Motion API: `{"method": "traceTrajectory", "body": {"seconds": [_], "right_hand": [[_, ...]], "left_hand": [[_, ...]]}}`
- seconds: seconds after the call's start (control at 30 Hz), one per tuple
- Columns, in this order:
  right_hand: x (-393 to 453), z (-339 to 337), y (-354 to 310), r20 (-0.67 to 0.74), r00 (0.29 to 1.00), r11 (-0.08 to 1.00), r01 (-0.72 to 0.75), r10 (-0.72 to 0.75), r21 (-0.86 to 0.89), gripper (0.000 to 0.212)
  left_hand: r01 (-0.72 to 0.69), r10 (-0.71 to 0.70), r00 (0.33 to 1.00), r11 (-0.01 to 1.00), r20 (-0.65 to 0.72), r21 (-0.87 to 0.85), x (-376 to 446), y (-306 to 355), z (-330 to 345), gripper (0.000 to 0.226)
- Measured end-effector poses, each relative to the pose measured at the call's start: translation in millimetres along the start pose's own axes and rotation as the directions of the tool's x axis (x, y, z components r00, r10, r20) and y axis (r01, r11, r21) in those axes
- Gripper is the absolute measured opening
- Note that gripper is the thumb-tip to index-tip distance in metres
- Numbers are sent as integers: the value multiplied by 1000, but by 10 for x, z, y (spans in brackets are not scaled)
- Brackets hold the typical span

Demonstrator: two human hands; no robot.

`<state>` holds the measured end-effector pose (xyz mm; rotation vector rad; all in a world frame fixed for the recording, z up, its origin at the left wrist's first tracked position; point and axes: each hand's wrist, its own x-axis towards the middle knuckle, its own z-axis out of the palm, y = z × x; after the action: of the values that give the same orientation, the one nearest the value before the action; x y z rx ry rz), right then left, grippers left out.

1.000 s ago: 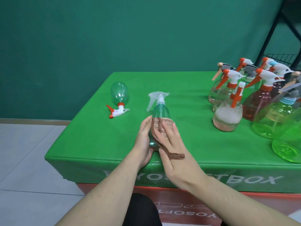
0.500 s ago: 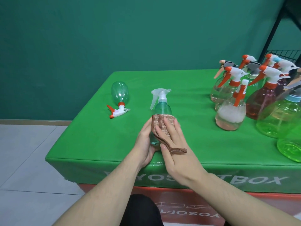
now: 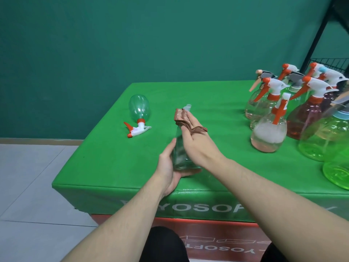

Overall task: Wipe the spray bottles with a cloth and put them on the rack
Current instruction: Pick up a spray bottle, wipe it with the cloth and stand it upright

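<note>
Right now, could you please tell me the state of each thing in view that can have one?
Clear bottle: upright, held.
Brown cloth: pressed on its spray head.
Left hand: grips the bottle's base.
Right hand: presses the cloth, fingers straight.
Green bottle: lying down.
Bottle group: upright, capped.

I see the clear spray bottle [image 3: 182,154] tilted near the front edge, brown cloth [image 3: 182,118] draped over its white nozzle; other bottles [image 3: 294,114] clustered upright far right.

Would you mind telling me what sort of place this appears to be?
Probably a staged demonstration room, not a home: a padded green table printed with lettering, a plain green wall, a cluster of spray bottles and a black wire rack.
</note>
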<state>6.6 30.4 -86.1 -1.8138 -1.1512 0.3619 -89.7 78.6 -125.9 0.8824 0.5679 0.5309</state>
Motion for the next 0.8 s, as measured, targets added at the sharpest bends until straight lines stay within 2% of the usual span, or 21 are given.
{"method": "traceTrajectory", "body": {"seconds": [0.2,0.27,0.4,0.47,0.6,0.8], "right_hand": [[-102,-34,-60,10,1000,998,15,-14,-68,52],[-181,-30,-51,10,998,993,60,-60,-98,51],[-392,-13,9,14,992,990,125,-124,-68,49],[-504,11,86,19,979,975,206,-205,-86,48],[-688,43,264,46,958,943,287,-283,-168,58],[-930,19,329,94,938,911,347,-334,-224,58]], "left_hand": [[6,-6,1000,997,-11,72,-19,-7,22,50],[19,-20,1000,997,12,76,-32,-1,31,58],[-26,23,999,995,28,92,-54,21,51,58],[-63,62,998,994,16,92,-31,7,41,69],[-93,94,995,995,-17,36,6,-22,21,80],[-149,147,987,989,-66,-20,15,-35,28,67]]}}
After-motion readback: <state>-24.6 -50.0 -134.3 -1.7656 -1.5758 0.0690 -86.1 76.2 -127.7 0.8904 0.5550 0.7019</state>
